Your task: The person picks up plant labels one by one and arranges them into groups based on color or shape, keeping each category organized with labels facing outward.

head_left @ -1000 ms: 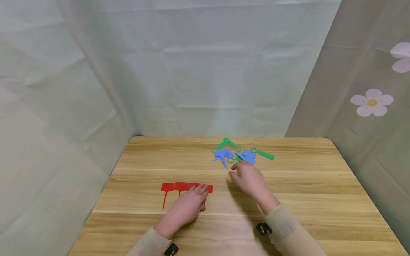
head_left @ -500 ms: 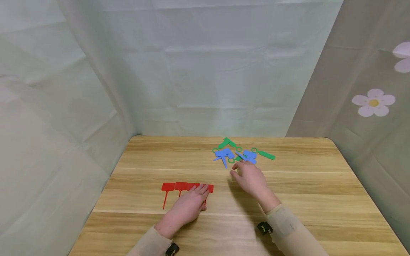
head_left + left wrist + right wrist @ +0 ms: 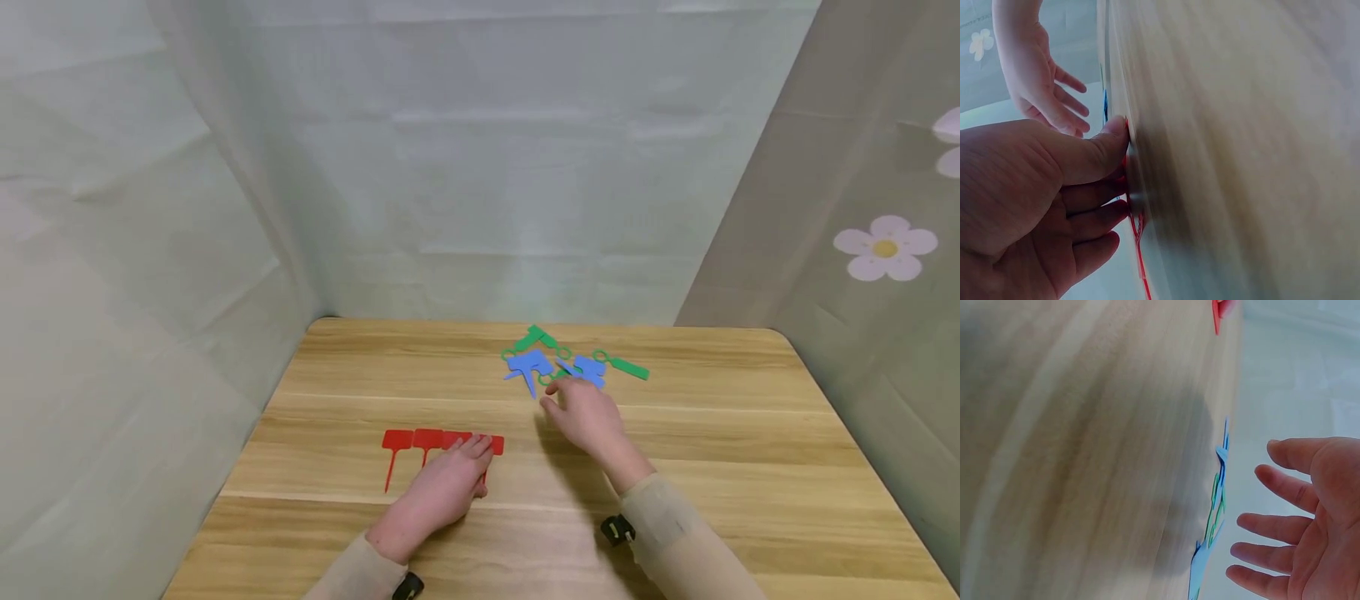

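Red tags (image 3: 438, 442) lie in a row at your left, and your left hand (image 3: 442, 492) rests flat on their right end, fingers straight. Your right hand (image 3: 585, 417) hovers spread and empty just short of the blue and green tags (image 3: 570, 362), farther back on the table (image 3: 750, 450).

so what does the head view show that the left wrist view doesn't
Only the head view shows the whole table, the green tags mixed with the blue tags, the row of red tags laid side by side, and the flower-print curtain. Only the left wrist view shows the left hand close up, its fingertips pressed on the red tags. Both show the right hand open, holding nothing, near the blue tags.
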Demonstrator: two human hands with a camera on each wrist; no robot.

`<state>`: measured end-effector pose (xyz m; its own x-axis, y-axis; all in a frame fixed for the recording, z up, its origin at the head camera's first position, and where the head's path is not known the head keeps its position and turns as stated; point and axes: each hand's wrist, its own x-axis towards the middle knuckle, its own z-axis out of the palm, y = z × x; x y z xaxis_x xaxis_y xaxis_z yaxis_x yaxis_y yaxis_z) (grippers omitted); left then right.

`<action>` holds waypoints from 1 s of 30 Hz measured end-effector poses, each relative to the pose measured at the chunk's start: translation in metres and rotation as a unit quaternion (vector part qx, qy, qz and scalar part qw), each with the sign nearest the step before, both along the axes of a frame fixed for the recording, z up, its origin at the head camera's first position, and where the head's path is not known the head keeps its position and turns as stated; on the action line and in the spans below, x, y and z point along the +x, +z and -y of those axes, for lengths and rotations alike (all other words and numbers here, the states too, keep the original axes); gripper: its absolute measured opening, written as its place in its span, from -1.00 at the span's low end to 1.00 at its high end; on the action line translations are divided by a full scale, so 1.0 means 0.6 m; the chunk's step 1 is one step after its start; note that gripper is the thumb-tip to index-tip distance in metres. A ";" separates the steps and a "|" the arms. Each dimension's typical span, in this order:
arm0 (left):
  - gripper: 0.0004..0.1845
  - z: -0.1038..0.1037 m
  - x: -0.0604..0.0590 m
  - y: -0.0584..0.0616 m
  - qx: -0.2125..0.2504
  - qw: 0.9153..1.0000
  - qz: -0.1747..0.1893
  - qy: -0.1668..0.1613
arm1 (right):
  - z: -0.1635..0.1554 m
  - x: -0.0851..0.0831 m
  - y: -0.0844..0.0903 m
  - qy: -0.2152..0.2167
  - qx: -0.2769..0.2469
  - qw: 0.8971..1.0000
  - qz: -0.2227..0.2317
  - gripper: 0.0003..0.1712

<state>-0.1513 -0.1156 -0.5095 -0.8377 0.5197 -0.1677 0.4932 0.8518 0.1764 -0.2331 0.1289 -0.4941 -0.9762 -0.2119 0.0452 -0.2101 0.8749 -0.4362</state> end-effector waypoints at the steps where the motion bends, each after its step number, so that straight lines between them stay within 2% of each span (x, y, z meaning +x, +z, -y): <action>1: -0.37 -0.001 0.001 0.000 -0.001 1.000 -0.003 -0.001 | 0.000 -0.003 0.000 0.001 0.001 1.000 0.001 -0.71; 12: -0.40 -0.005 -0.001 -0.003 0.008 1.000 -0.019 -0.010 | 0.003 -0.047 -0.003 -0.003 -0.014 1.000 0.017 -0.68; 16: -0.39 -0.005 -0.001 -0.003 0.014 1.000 -0.014 -0.009 | 0.004 -0.065 -0.009 -0.009 -0.016 1.000 0.024 -0.70; 25: -0.39 -0.002 0.001 -0.005 0.012 1.000 -0.016 -0.010 | 0.010 -0.101 -0.017 0.043 -0.017 0.999 -0.001 -0.69; 30: -0.39 0.000 -0.001 -0.007 0.015 1.000 -0.022 -0.011 | 0.010 -0.116 -0.017 0.052 0.003 0.999 -0.011 -0.62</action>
<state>-0.1521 -0.1156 -0.5134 -0.8320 0.5427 -0.1153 0.5198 0.8351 0.1798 -0.3028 0.1227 -0.5041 -0.9475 -0.3131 0.0654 -0.3103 0.8498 -0.4260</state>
